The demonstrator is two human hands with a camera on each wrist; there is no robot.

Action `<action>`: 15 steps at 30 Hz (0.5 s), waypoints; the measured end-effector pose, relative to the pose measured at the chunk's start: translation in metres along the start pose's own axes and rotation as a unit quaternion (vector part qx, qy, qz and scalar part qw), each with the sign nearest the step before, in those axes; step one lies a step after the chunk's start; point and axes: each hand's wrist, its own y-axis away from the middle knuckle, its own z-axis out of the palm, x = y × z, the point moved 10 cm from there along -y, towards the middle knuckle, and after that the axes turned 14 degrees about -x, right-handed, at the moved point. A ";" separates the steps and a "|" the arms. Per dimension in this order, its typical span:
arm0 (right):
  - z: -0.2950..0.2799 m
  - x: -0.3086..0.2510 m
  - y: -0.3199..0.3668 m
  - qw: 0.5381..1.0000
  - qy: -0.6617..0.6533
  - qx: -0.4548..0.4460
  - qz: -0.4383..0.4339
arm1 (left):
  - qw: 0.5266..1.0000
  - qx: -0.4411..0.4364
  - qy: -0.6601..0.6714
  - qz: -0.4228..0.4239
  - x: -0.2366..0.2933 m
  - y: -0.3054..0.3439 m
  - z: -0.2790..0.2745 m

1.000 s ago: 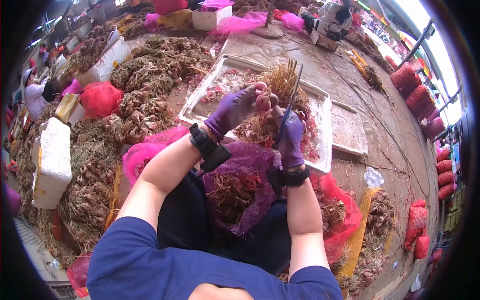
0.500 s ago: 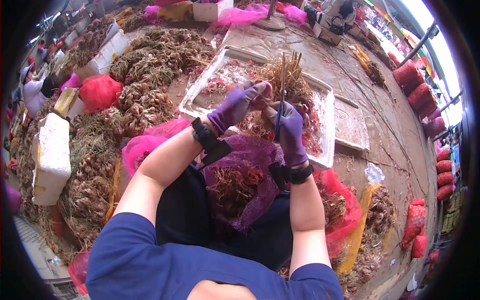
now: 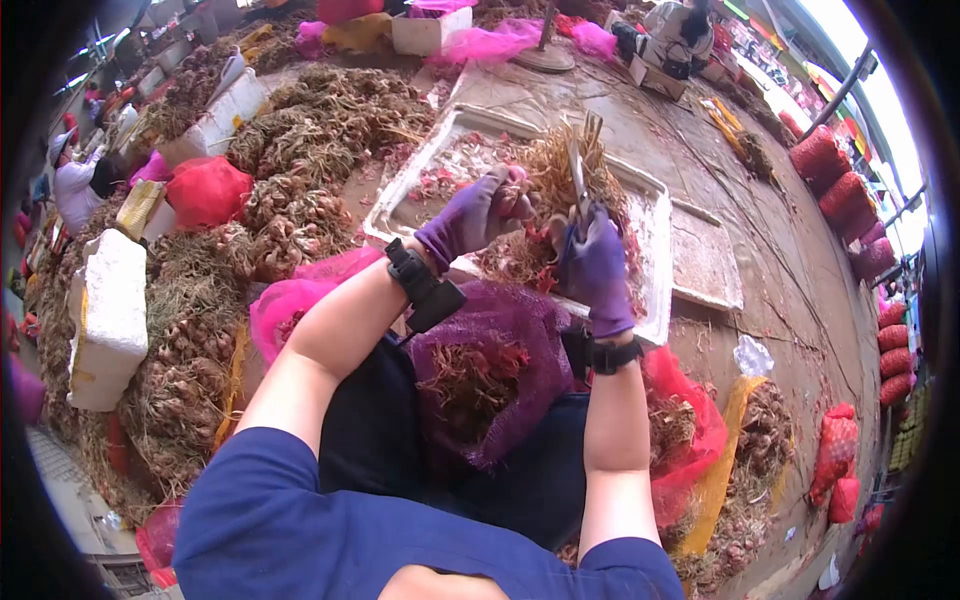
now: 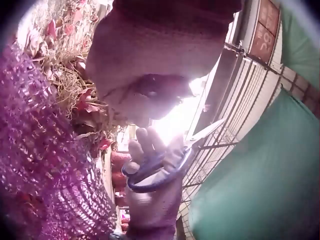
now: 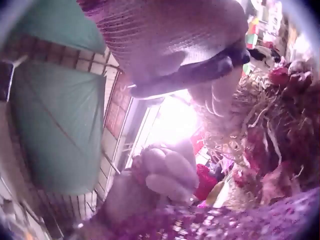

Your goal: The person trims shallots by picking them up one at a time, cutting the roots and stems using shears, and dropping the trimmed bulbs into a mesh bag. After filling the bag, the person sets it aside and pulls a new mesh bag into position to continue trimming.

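Observation:
My left hand (image 3: 465,217), in a purple glove, pinches a reddish shallot (image 3: 513,196) above the white foam tray (image 3: 652,300). Beside it, my right hand (image 3: 600,262), gloved alike, grips scissors (image 3: 577,165) whose blades point up and away. In the left wrist view the blue handle (image 4: 145,187) of the scissors loops round the right hand's fingers. A bundle of dry stalks (image 3: 550,165) stands in the tray behind the hands, with loose peelings (image 3: 465,175) around it. Between my knees hangs a purple mesh bag (image 3: 545,390) holding trimmed stalks and red skins.
Heaps of shallots with dry tops (image 3: 330,120) lie at the left, near a white foam block (image 3: 110,320). Pink netting (image 3: 290,300) and a red net bag (image 3: 690,410) flank my legs. Filled red sacks (image 3: 835,180) line the right side. Other people (image 3: 75,185) sit farther off.
My right hand with the scissors has drawn away from the left hand and slightly toward me. The shallot, first between both hands, is now in the left hand alone.

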 end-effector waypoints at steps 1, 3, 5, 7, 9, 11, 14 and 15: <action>0.003 -0.004 0.002 1.000 -0.004 0.001 -0.007 | 1.000 0.002 -0.007 0.004 0.004 0.000 -0.005; 0.028 -0.005 0.004 0.995 0.022 -0.091 0.030 | 0.987 0.047 -0.009 0.156 0.041 0.008 -0.021; 0.045 -0.010 0.009 0.986 0.033 -0.156 0.054 | 0.980 0.029 -0.026 0.194 0.060 0.013 -0.022; 0.056 -0.005 0.012 0.978 0.045 -0.185 0.082 | 0.962 0.088 -0.059 0.250 0.072 0.025 -0.030; 0.064 -0.004 0.012 0.973 0.060 -0.201 0.092 | 0.958 0.096 -0.068 0.261 0.074 0.025 -0.034; 0.068 -0.001 0.014 0.967 0.077 -0.217 0.105 | 0.948 0.107 -0.110 0.280 0.076 0.028 -0.025; 0.075 0.009 0.016 0.957 0.076 -0.242 0.140 | 0.937 0.091 -0.184 0.281 0.079 0.030 -0.010; 0.074 0.011 0.015 0.964 0.072 -0.220 0.130 | 0.937 0.091 -0.183 0.283 0.079 0.030 -0.007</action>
